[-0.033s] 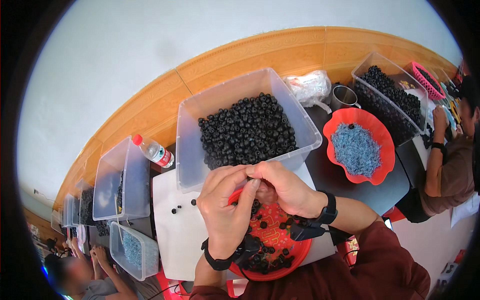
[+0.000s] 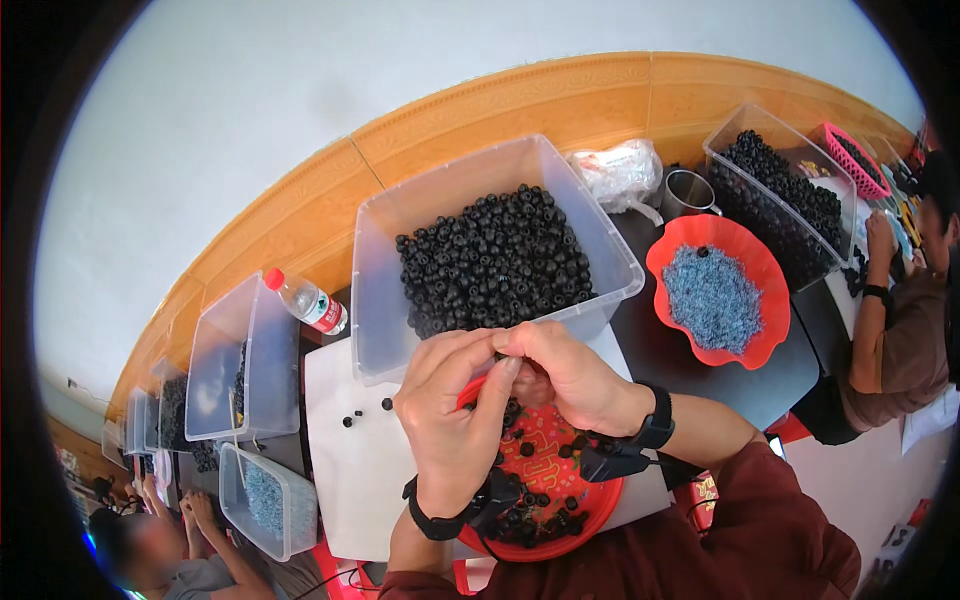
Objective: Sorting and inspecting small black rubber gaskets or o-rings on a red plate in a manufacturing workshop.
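My left hand and my right hand meet fingertip to fingertip above a red round tray. Both are closed in a pinch. Between the fingertips a sliver of something dark shows, mostly hidden by the fingers. In the tray lie several small black round parts with holes, over a printed flower pattern. Just beyond my hands stands a large clear plastic bin, holding a heap of the same kind of black parts.
To the right, a red wavy-rimmed bowl holds small blue-grey pieces. A metal mug and crumpled plastic bag stand behind it. At left are a bottle and more bins. Co-workers sit at both sides.
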